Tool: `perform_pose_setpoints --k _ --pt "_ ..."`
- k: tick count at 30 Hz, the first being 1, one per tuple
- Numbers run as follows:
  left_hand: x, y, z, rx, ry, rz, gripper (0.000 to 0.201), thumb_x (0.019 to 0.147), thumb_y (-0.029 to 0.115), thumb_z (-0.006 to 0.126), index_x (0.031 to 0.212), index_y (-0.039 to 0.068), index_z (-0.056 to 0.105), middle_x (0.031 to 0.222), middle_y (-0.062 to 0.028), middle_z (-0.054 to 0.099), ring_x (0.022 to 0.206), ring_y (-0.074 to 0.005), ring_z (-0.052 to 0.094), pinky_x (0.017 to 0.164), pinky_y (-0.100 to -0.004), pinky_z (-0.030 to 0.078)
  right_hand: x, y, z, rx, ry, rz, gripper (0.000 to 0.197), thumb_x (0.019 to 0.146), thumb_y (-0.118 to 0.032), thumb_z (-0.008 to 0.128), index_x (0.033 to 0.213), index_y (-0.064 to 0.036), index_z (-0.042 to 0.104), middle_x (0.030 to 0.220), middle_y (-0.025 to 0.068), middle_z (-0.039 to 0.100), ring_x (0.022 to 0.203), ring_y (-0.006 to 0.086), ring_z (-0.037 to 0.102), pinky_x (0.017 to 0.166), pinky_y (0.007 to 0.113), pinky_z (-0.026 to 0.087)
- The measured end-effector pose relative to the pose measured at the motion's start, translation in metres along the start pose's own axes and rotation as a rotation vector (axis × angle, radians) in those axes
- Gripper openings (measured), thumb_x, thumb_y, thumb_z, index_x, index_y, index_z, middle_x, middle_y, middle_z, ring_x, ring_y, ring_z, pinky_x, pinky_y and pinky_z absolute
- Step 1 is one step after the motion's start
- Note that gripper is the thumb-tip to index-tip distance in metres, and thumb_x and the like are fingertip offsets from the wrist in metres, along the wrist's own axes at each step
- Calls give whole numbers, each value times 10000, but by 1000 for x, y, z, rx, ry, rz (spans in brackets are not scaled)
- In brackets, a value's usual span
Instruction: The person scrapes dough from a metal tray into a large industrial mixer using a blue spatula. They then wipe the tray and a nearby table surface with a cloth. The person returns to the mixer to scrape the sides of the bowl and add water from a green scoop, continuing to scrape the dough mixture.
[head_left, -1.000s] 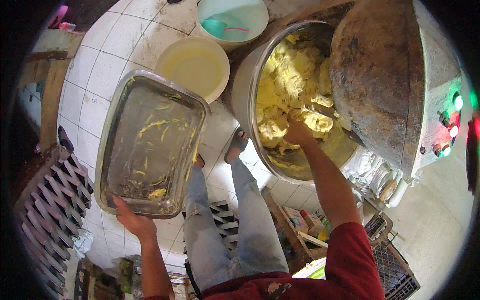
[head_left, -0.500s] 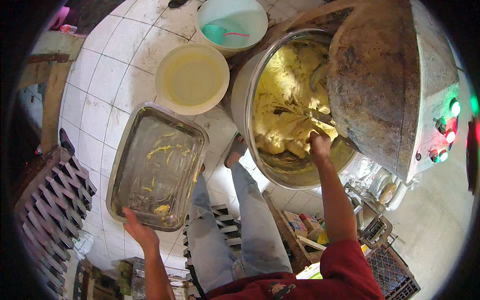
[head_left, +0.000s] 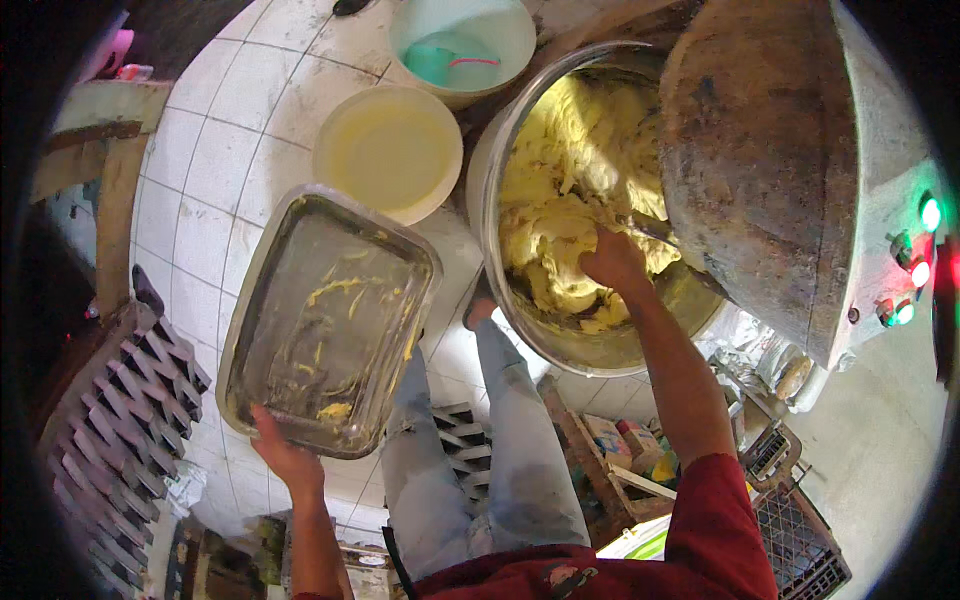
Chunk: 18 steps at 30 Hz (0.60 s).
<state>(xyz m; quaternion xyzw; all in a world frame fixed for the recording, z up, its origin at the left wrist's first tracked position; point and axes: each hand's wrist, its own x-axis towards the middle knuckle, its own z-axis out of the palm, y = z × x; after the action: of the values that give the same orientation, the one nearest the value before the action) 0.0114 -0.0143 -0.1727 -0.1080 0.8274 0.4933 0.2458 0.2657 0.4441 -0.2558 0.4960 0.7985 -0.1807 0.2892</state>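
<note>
My left hand point(head_left: 287, 455) grips the near left corner of a rectangular metal tray point(head_left: 320, 290), thumb over its rim. Streaks and a small lump of yellow residue cling to the tray, which is held tilted. In the large metal mixer bowl point(head_left: 497, 235) lies a mass of pale yellow dough point(head_left: 560, 225). My right hand point(head_left: 618, 265) reaches over the near rim, its fingers closed into the dough and partly hidden by it. Beside that hand a metal mixing arm point(head_left: 652, 228) runs from under the mixer head into the dough.
The worn mixer head point(head_left: 760, 170) overhangs the bowl's right side, with lit buttons point(head_left: 918, 272). Beyond the tray stand a pale basin point(head_left: 385, 150) of yellowish liquid and a white bucket point(head_left: 515, 45) holding a turquoise scoop point(head_left: 430, 62). Stacked metal strips point(head_left: 120, 420) stand left, a dark crate point(head_left: 805, 540) right.
My right hand has moved left and farther into the bowl, and the dough beside it is bunched up. The tray has shifted slightly right and away from me in my left hand.
</note>
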Motion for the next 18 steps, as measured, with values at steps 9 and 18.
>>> perform_pose_setpoints --k 9,18 --pt "-13 18 12 64 42 178 610 1049 453 461 1365 -68 480 1251 -153 588 1073 -258 613 937 -384 486 -129 -87 -64 649 49 -460 709 747 -184 654 1438 -93 518 1217 271 611 1073 403 631 898 466 520" --pt "-35 58 67 -446 52 1 513 1063 284 469 1422 -71 380 1370 -188 503 1271 -292 496 1070 -446 379 -119 -209 -81 -45 277 -680 866 858 -745 510 1542 -226 395 1625 326 -1 1472 574 -85 1115 722 -15"
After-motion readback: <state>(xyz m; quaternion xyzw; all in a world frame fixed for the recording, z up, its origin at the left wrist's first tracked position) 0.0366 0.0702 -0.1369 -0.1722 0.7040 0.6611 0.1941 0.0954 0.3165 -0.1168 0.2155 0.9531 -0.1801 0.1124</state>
